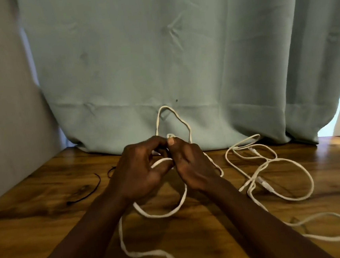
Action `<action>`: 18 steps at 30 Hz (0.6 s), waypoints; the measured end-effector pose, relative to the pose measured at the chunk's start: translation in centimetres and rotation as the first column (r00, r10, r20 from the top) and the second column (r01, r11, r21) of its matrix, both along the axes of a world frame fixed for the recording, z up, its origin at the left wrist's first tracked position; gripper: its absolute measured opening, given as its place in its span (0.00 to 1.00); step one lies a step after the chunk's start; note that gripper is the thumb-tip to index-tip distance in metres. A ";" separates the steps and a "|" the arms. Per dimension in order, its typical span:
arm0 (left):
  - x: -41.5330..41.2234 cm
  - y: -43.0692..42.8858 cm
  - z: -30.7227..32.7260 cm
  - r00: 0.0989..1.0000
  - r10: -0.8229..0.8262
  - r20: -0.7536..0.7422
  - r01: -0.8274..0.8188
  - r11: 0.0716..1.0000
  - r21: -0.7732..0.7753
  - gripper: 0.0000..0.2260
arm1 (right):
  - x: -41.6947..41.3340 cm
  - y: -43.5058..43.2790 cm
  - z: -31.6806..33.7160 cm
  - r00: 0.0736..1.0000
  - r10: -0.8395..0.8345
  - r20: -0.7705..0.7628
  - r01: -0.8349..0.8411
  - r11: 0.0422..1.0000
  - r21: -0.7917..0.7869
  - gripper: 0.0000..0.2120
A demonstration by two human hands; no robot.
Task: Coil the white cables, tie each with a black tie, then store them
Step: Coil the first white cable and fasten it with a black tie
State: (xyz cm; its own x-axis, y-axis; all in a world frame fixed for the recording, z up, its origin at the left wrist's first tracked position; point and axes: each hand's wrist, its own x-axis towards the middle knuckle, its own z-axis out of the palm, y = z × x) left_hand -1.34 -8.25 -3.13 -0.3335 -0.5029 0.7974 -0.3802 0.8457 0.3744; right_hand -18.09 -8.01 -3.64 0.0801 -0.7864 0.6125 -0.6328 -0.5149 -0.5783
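**Coiling step, first cable.** The fingertips (171, 142) of both hands meet and pinch a small bend of the white cable (189, 129). The left hand (140, 171) curls closed round a strand that crosses its palm. The right hand (193, 164) is likewise closed, with its thumb pressing the bend from the near side.

Above the fingers one loop stands up, and below them a wider loop hangs to the table (50, 234). The slack runs on toward the wrists and past the lower edge of the view. Judged from this, the coil is barely begun and nothing is tied yet.

The next move likely calls for drawing the slack up hand over hand and laying each turn against the pinched bend, without letting the upright loop spring open.

Well to the right of the fingers lies the second white cable (263, 183), sprawled in overlapping loops with its connectors showing. Its nearest strand passes close to the right wrist and may snag the slack.

To the left of the fingers lies a black tie (99, 179), with another partly hidden behind the left hand. A curtain (178, 55) hangs beyond the fingers. No storage place is visible.
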 end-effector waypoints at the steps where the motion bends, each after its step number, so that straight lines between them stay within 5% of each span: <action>1: 0.4 -0.1 0.0 0.999 0.019 -0.034 -0.019 1.000 0.000 0.14 | 0.1 0.1 -0.1 0.998 -0.006 -0.062 0.007 1.000 0.016 0.35; 3: 0.8 -0.2 0.2 0.994 0.060 -0.095 -0.059 0.998 0.018 0.15 | 0.5 0.6 0.0 0.999 0.016 -0.031 -0.014 0.997 0.077 0.31; 6: 0.9 -0.3 0.0 0.980 0.107 -0.169 -0.092 0.991 0.094 0.17 | 1.1 1.4 1.2 0.951 0.106 0.291 -0.162 0.971 0.175 0.30; 9: 0.2 -0.4 -0.2 0.981 -0.007 -0.196 0.066 0.952 0.299 0.10 | 0.7 1.8 1.5 0.854 0.130 0.503 -0.268 0.940 0.213 0.31; 12: -0.3 -0.2 -0.2 0.948 -0.145 -0.284 0.273 0.829 0.488 0.13 | 0.2 1.8 1.1 0.754 0.134 0.644 -0.430 0.840 0.329 0.29; 18: -0.8 -0.2 -0.3 0.857 -0.013 -0.516 0.394 0.662 0.638 0.12 | 0.2 1.2 0.7 0.478 0.116 0.871 -0.734 0.598 0.323 0.23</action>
